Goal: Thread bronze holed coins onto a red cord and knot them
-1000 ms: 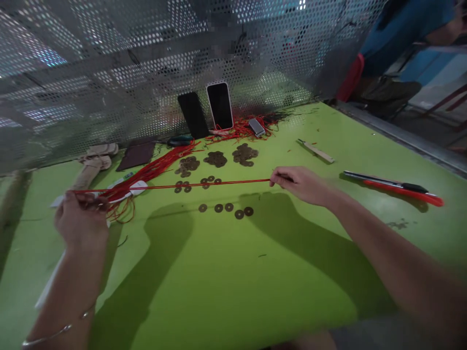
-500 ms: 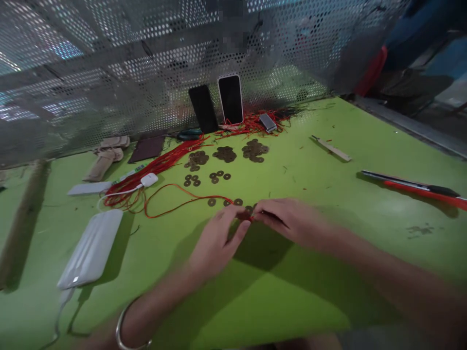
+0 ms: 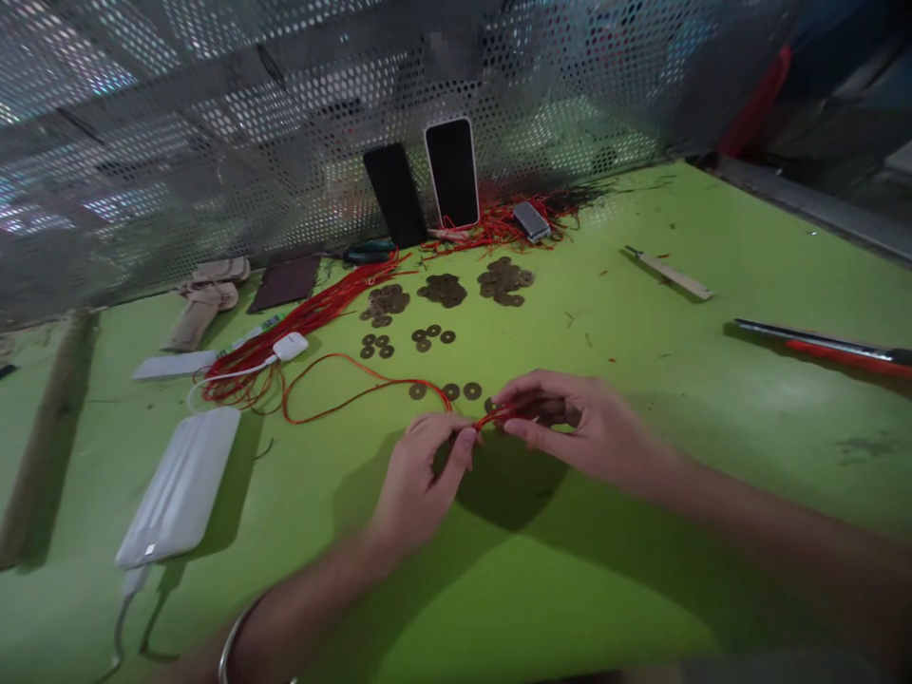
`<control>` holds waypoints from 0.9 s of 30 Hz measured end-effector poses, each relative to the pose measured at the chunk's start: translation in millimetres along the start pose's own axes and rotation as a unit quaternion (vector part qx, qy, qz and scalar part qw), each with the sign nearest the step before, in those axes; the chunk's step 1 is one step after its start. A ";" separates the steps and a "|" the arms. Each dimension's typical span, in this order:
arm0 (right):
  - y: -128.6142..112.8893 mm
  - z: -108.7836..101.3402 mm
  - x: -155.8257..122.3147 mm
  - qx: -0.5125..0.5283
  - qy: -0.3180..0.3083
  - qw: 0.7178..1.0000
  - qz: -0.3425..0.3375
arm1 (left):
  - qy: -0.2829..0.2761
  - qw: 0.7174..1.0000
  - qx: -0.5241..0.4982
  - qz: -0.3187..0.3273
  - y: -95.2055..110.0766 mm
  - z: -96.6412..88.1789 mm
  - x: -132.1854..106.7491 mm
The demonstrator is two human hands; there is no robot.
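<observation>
My left hand (image 3: 420,480) is closed, its thumb and forefinger pinching a red cord (image 3: 389,381). From that pinch the cord loops away to the left across the green table (image 3: 605,589). My right hand (image 3: 598,427) is curled around the short red end, which runs between its fingers; its thumb is a little apart from the forefinger. Just beyond the fingertips lies a loose row of brown holed coins (image 3: 472,390), one partly hidden by the right hand. Further back are small groups of coins (image 3: 423,337) and three piles of them (image 3: 442,291).
At left lie a white power bank (image 3: 181,484) with cable, a white plug (image 3: 290,346) and a red cord bundle (image 3: 313,318). Two phones (image 3: 453,176) lean on the perforated metal panel (image 3: 285,133). A lighter-like grey block (image 3: 531,221), a thin blade (image 3: 670,273) and tweezers-like tool (image 3: 812,338) lie right.
My right hand has opened out from a tight pinch and shifted slightly right, showing red cord between the hands. My left hand has moved slightly left, still pinching. The view has tilted a little.
</observation>
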State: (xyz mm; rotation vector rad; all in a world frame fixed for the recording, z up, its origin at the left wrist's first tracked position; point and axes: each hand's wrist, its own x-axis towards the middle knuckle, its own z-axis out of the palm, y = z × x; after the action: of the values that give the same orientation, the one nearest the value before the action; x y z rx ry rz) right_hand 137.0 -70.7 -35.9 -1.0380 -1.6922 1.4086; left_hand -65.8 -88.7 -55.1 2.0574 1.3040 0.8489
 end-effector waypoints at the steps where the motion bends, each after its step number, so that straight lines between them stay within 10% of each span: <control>1: -0.8 0.2 -0.2 0.010 0.004 1.000 0.002 | -0.001 1.000 -0.002 -0.002 0.2 -0.5 0.1; 27: 2.4 0.3 -3.8 -0.074 -0.009 0.992 -0.104 | 0.010 0.989 0.085 0.121 6.8 -0.4 1.1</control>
State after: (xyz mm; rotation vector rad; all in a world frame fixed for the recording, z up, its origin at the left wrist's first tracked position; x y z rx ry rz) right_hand 138.8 -74.0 -38.4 -0.8988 -1.8825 1.1779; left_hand -61.9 -90.2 -49.7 2.3835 1.1890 0.8907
